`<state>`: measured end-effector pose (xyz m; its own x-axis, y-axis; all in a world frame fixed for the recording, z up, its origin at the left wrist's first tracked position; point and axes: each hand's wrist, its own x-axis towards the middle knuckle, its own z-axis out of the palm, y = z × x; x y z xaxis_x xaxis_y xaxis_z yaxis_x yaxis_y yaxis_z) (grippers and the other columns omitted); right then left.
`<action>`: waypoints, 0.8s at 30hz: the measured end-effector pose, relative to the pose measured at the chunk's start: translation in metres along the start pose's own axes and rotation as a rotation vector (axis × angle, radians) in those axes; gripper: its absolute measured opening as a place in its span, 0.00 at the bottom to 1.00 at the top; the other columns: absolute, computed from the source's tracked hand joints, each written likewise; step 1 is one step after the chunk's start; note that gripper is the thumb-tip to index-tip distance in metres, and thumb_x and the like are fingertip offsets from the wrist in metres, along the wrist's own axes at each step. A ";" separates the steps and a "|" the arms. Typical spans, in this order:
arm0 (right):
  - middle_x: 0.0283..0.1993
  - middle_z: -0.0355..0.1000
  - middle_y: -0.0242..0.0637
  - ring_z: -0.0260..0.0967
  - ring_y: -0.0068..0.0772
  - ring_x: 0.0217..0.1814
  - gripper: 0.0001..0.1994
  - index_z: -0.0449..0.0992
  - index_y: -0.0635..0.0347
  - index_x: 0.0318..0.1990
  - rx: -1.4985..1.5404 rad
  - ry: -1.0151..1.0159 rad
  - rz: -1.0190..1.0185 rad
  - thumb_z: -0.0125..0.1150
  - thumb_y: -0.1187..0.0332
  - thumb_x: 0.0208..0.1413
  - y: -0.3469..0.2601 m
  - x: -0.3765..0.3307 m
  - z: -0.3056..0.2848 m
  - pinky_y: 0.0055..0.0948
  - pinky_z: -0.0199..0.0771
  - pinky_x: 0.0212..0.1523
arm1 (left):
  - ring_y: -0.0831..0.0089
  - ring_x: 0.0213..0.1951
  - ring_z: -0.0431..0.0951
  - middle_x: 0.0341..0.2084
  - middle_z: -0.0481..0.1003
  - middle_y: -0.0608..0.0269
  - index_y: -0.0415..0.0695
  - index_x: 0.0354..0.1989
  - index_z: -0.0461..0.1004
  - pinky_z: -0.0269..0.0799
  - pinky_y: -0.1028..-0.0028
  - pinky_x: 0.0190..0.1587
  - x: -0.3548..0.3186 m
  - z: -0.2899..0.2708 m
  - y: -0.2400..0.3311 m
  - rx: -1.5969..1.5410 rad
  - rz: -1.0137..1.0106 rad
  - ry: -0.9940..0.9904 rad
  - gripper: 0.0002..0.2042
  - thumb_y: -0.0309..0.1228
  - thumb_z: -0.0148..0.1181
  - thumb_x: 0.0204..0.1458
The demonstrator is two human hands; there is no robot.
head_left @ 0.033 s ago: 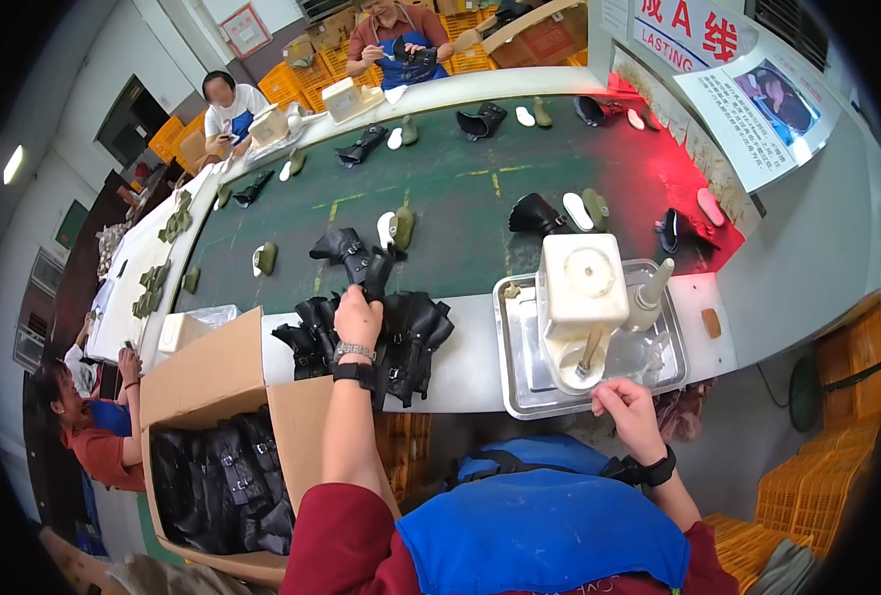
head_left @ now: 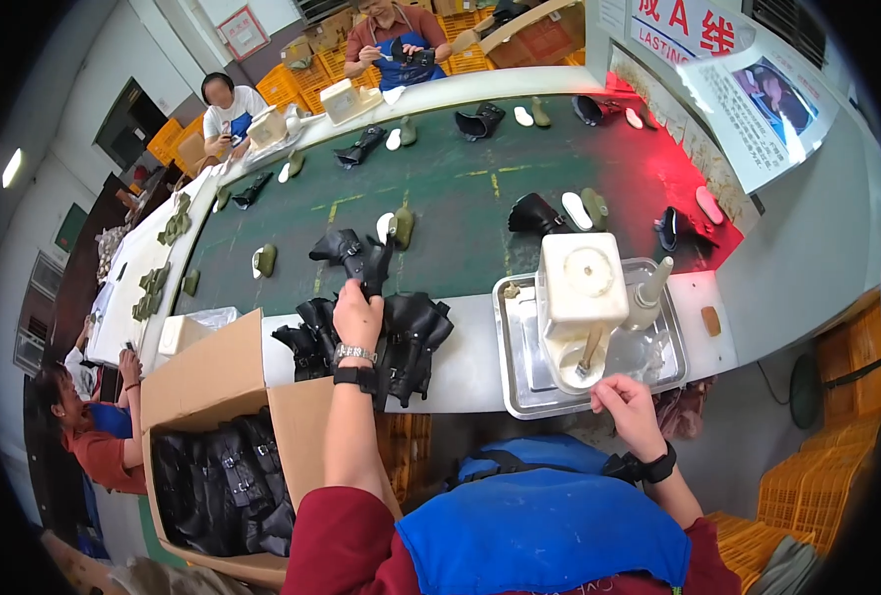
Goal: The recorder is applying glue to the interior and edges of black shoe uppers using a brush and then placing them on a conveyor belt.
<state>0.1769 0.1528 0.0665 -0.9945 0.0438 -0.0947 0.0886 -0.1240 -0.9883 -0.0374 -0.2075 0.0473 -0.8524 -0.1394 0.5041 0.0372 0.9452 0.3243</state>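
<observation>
My left hand (head_left: 358, 317) is closed on a black boot upper (head_left: 371, 270), held up at the near edge of the green conveyor belt (head_left: 440, 198). Just behind it, another black upper (head_left: 335, 245) lies on the belt, close to a white insole (head_left: 384, 227) and an olive-green shoe last (head_left: 404, 227). Black buckled uppers (head_left: 415, 342) are heaped on the white ledge around my left wrist. By the front rim of a metal tray (head_left: 529, 405), my right hand (head_left: 627, 409) has its fingers pinched together; whatever they may hold is hidden. A brush (head_left: 589, 352) stands in the white glue pot (head_left: 584, 283) nearby.
An open cardboard box (head_left: 202, 372) full of black uppers stands at my left. A white squeeze bottle (head_left: 648, 297) sits in the tray. Uppers, insoles and lasts are spaced along the belt. Co-workers (head_left: 401, 45) sit beyond and left. Orange crates (head_left: 807, 486) stand right.
The upper in my left hand has tilted slightly and shifted. My right hand stays by the tray, and the pieces on the belt are in about the same places.
</observation>
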 end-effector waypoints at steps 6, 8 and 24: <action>0.32 0.71 0.33 0.65 0.18 0.30 0.12 0.70 0.68 0.44 -0.015 -0.028 -0.105 0.47 0.71 0.57 -0.031 0.035 0.016 0.18 0.67 0.34 | 0.59 0.29 0.70 0.26 0.69 0.54 0.39 0.38 0.67 0.68 0.67 0.32 -0.035 -0.050 0.118 -0.425 0.326 0.043 0.16 0.21 0.55 0.35; 0.43 0.68 0.34 0.66 0.19 0.36 0.20 0.62 0.67 0.54 0.148 -0.101 -0.055 0.47 0.63 0.59 -0.050 0.050 0.028 0.20 0.70 0.35 | 0.58 0.29 0.70 0.27 0.69 0.54 0.39 0.37 0.67 0.67 0.67 0.32 -0.064 -0.052 0.132 -0.474 0.545 0.092 0.19 0.20 0.58 0.31; 0.27 0.66 0.25 0.61 0.12 0.26 0.13 0.70 0.65 0.40 0.076 -0.121 -0.098 0.44 0.64 0.59 -0.042 0.048 0.052 0.16 0.64 0.26 | 0.58 0.54 0.63 0.53 0.59 0.46 0.35 0.60 0.42 0.59 0.66 0.55 -0.100 -0.047 0.137 -1.100 0.452 -0.566 0.53 0.33 0.74 0.23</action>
<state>0.1224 0.1085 0.1097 -0.9980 -0.0592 0.0213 -0.0091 -0.1996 -0.9798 0.0774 -0.0782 0.0794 -0.7419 0.5195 0.4240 0.5479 0.1052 0.8299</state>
